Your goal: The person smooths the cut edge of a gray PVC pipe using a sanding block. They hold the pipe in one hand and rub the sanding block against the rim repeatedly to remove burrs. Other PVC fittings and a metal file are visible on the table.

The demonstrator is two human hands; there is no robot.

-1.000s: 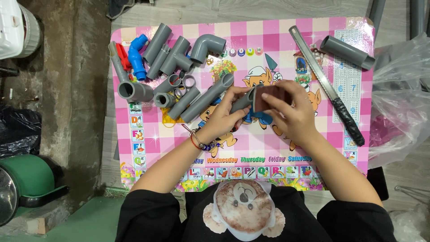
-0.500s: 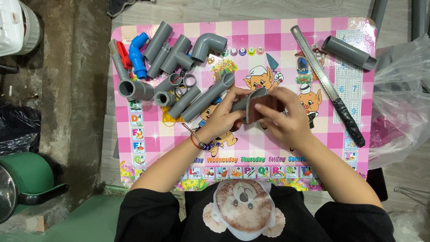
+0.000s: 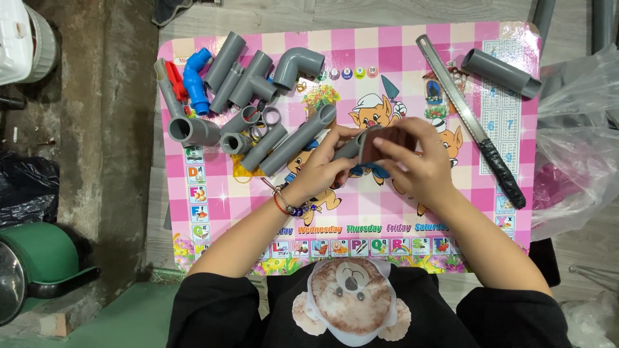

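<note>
Two hands: both worked together over the middle of the pink checked table (image 3: 451,38)
Far-left corner: a heap of grey pipe fittings (image 3: 258,77) lay with a blue elbow (image 3: 195,77) and a red-handled tool (image 3: 175,78)
Left hand (image 3: 319,169): fingers curled tight around a short grey pipe (image 3: 348,149), held just above the table's middle
Right hand (image 3: 416,169): fingertips pinched a brown sheet of sandpaper (image 3: 382,142) wrapped against the pipe's end
Far-right corner: a long saw blade with a black handle (image 3: 471,122) lay slantwise, a grey pipe length (image 3: 500,73) beside it
Right edge: a clear plastic bag (image 3: 574,129) lay just off the table
</note>
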